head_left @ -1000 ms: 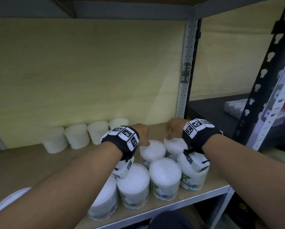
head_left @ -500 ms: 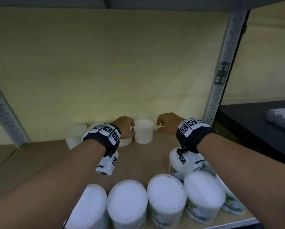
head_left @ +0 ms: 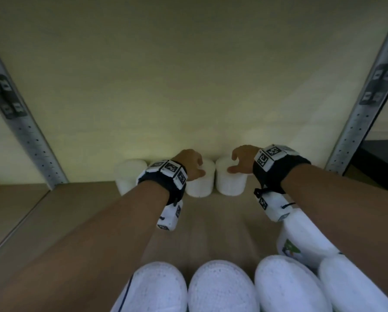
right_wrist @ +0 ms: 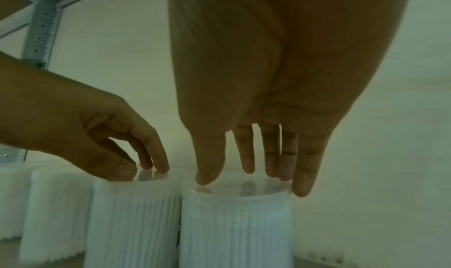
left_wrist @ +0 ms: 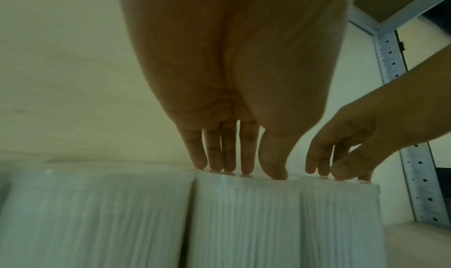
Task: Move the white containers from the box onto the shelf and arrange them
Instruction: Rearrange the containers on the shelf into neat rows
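Note:
Two white ribbed containers stand side by side against the shelf's back wall. My left hand (head_left: 196, 167) arches over the left container (head_left: 198, 186), its fingertips (left_wrist: 246, 168) and thumb pinching the clear lid's rim. My right hand (head_left: 235, 164) grips the right container (head_left: 230, 185) the same way, thumb on the front rim and fingers (right_wrist: 270, 168) across the lid (right_wrist: 244, 192). Both containers (left_wrist: 244, 218) rest upright on the wooden shelf board (head_left: 53, 210) and touch each other. The box is not in view.
More white containers (head_left: 130, 174) continue the back row to the left. Several stand along the front edge (head_left: 221, 287), one with a green label (head_left: 301, 239) at the right. Grey perforated uprights (head_left: 30, 140) (head_left: 364, 113) frame the bay. Bare board lies between the rows.
Both hands went from the front cluster to the back wall, each carrying a container. The two containers now stand beside the back row. My head has come closer and lower.

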